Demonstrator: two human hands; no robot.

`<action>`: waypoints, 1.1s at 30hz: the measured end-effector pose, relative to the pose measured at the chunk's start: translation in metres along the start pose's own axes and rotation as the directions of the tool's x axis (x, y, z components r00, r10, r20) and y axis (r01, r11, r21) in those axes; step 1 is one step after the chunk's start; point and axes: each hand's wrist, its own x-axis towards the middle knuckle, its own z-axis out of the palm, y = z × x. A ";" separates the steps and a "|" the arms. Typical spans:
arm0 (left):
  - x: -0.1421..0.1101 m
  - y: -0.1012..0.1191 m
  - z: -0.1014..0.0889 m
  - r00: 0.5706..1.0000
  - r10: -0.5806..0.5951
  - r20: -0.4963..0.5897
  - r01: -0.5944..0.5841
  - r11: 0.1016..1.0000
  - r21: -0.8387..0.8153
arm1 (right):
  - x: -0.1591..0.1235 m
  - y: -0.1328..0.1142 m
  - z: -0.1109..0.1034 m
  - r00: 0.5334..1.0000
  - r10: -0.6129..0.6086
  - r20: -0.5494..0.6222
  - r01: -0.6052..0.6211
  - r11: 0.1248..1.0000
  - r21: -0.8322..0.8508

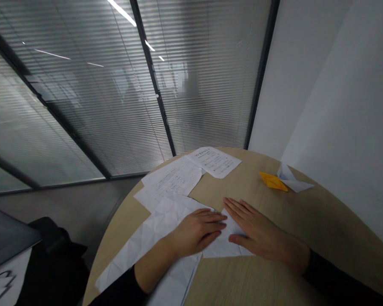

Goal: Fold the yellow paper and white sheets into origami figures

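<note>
A folded sheet of white paper lies on the wooden table, beneath both hands. My left hand rests palm down with fingers stretched out over its left side, the fingertips reaching toward the right hand. My right hand lies flat on the paper's right side, fingers extended and thumb apart. Neither hand grips anything. Part of the paper is hidden under the hands. Creased white paper spreads out under and beyond my left forearm.
Printed sheets lie at the table's far edge. A yellow folded paper piece and a white folded paper piece sit at the far right. Glass with blinds stands behind the round table. A dark chair is at left.
</note>
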 end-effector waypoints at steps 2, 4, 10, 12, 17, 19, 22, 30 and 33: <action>0.000 0.001 -0.001 1.000 0.004 0.002 -0.004 1.000 0.011 | 0.001 -0.001 0.002 1.000 0.002 -0.002 -0.002 1.000 -0.015; 0.000 0.002 -0.001 1.000 -0.003 0.001 0.003 1.000 0.026 | -0.004 -0.003 0.005 1.000 -0.009 -0.017 0.009 1.000 -0.018; 0.000 0.000 0.005 1.000 -0.008 -0.001 0.008 0.999 0.048 | -0.034 -0.012 0.007 0.998 -0.060 -0.019 0.061 0.998 0.005; 0.000 -0.001 0.006 1.000 -0.004 0.003 0.004 0.998 0.061 | -0.045 -0.015 0.007 0.998 -0.059 -0.020 0.060 0.998 0.025; 0.000 0.001 0.003 1.000 0.003 0.012 -0.004 0.997 0.080 | -0.072 -0.015 0.009 1.000 -0.030 0.001 0.030 0.998 0.053; -0.001 0.003 0.001 1.000 0.007 0.018 -0.008 0.997 0.083 | -0.079 -0.010 0.008 1.000 -0.008 0.000 0.008 0.998 0.061; -0.003 0.003 -0.002 0.999 0.012 0.030 -0.014 0.998 0.060 | -0.084 -0.001 0.000 0.999 -0.024 -0.026 0.026 0.998 0.058; -0.004 0.003 -0.001 0.992 0.122 -0.011 -0.122 0.992 -0.029 | -0.080 0.002 -0.016 0.991 0.008 -0.130 0.004 0.996 0.091; -0.001 0.004 -0.002 0.991 0.130 -0.012 -0.131 0.991 -0.027 | -0.078 0.000 -0.015 0.980 -0.006 -0.198 0.024 0.996 0.086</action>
